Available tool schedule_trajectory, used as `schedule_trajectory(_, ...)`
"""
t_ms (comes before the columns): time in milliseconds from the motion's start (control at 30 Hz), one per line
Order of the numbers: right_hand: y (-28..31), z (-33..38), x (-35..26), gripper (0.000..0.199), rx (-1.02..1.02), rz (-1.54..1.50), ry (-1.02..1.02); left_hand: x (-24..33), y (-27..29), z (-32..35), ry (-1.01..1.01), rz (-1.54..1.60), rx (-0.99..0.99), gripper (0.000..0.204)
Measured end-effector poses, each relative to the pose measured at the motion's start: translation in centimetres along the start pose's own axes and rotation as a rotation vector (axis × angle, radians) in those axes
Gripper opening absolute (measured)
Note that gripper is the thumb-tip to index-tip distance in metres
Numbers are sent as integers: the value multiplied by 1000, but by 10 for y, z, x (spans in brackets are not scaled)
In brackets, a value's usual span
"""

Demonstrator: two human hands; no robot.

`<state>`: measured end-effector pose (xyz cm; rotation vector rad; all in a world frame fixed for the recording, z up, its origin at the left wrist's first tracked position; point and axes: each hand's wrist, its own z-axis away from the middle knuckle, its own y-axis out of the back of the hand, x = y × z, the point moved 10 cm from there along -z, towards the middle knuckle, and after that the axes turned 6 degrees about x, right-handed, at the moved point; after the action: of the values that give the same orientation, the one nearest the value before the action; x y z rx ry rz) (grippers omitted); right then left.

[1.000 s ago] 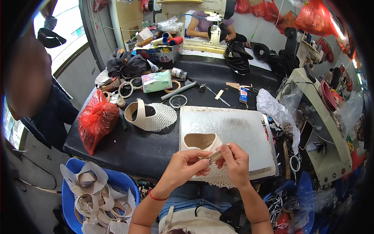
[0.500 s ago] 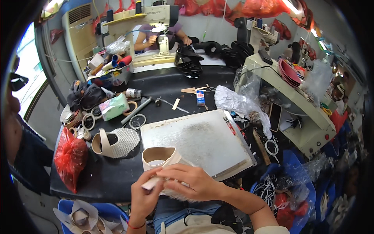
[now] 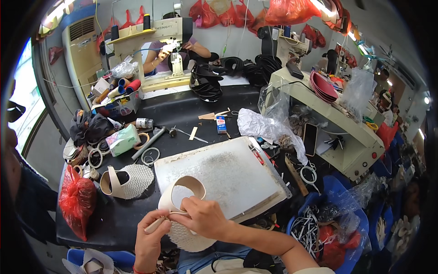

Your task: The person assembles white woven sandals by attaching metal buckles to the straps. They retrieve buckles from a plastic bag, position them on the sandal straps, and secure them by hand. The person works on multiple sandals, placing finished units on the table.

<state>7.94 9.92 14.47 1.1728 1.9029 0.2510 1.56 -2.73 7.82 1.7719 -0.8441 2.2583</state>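
A cream shoe upper with a woven toe point(image 3: 194, 243) and a smooth looped heel band is held at the front edge of a pale work board point(image 3: 228, 176). My left hand point(image 3: 153, 233) pinches a narrow cream strap end of the upper between thumb and fingers. Close beside it, my right hand point(image 3: 205, 218) is closed on the band where it meets the woven part, its fingertips bent down over the edge. Those fingers hide part of the join. A similar shoe upper point(image 3: 140, 181) lies to the left on the black table.
A red plastic bag point(image 3: 76, 201) sits at the table's left edge. Tape rolls, a tissue pack point(image 3: 123, 140) and a small blue box point(image 3: 221, 124) lie behind. At right are a phone point(image 3: 310, 139), a beige machine point(image 3: 337, 137) and blue bins. Across the table, a person works at a sewing machine point(image 3: 157, 34).
The upper has turned so its woven toe shows below my hands and its band opening faces up more. My right fingers have bent down onto the band. The whole view has shifted slightly.
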Motion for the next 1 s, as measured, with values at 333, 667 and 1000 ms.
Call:
schedule_trajectory(333, 36, 0, -16, 15, 86, -186, -145, 28, -31, -6, -317, -221, -52, 27)
schedule_trajectory(667, 23, 23, 43, 12, 13, -821, -352, 37, -73, 6, -693, -535, 129, 16)
schedule_trajectory(1000, 9, 33, 77, 13, -9, -1122, -737, 41, -76, 14, -952, -595, 238, 20)
